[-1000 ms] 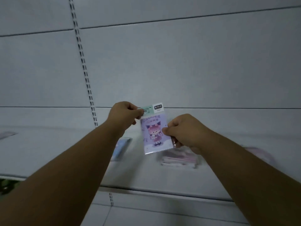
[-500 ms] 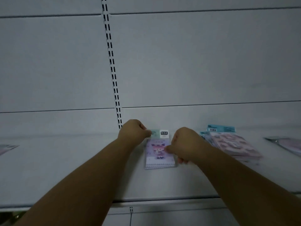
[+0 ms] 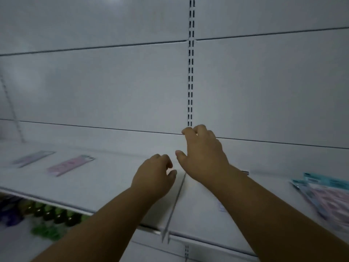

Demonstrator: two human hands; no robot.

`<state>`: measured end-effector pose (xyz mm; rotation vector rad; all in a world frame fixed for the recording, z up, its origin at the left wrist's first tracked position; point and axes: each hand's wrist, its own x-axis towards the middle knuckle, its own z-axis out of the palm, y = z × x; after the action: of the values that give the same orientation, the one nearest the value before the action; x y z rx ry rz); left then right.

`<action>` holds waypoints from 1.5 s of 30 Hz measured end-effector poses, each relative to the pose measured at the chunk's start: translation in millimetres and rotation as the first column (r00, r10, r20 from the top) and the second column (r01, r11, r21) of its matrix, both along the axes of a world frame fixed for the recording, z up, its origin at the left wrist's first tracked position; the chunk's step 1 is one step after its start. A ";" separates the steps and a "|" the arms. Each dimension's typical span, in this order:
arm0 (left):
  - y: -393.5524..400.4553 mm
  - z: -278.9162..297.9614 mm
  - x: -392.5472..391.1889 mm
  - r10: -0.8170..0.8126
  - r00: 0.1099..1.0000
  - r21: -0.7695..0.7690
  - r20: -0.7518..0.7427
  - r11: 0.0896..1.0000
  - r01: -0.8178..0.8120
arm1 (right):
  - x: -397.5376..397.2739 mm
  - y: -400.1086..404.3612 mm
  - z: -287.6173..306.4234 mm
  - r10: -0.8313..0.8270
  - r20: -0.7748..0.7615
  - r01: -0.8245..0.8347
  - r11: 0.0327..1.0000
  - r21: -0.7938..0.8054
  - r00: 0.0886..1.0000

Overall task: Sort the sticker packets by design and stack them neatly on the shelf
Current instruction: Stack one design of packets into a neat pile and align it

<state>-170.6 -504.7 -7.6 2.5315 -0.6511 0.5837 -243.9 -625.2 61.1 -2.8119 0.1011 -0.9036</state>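
the white shelf point(image 3: 113, 178) has much bare surface. on its left part lie flat a pink packet point(image 3: 70, 165) and, farther left, a grey packet point(image 3: 34, 157), well apart from each other, with open room between them. at the right edge a pile of blue-topped packets point(image 3: 324, 195) takes the corner. between the pink packet and this pile the shelf is free, except for the left hand point(image 3: 154, 176) and right hand point(image 3: 202, 154), both loosely curled and empty, above the seam point(image 3: 175, 201) of the shelf boards. the back wall point(image 3: 113, 91) closes the rear. below, green bottles point(image 3: 54, 214) fill the lower level.
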 end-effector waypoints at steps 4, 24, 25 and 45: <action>96.4 -3.7 -1.4 0.141 0.990 0.032 0.008 0.989 -0.141 | 25.6 79.0 12.6 0.133 0.003 -0.133 0.991 -0.028 0.991; 443.7 -6.9 156.6 0.274 0.962 0.084 0.011 0.958 -0.274 | 194.1 404.4 30.2 0.166 -0.049 -0.167 0.986 -0.028 0.985; 447.0 -8.7 171.8 0.278 0.961 0.094 -0.003 0.956 -0.277 | 205.2 409.1 30.2 0.158 -0.048 -0.160 0.986 -0.040 0.986; 482.4 2.6 327.1 0.134 0.941 -0.052 -0.311 0.986 -0.157 | 326.0 476.7 12.5 -0.106 -0.099 0.103 0.994 -0.030 0.989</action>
<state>156.5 -22.3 -5.0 2.5375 -0.3246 0.2464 82.1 -148.6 73.6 -2.8988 0.2553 -0.7888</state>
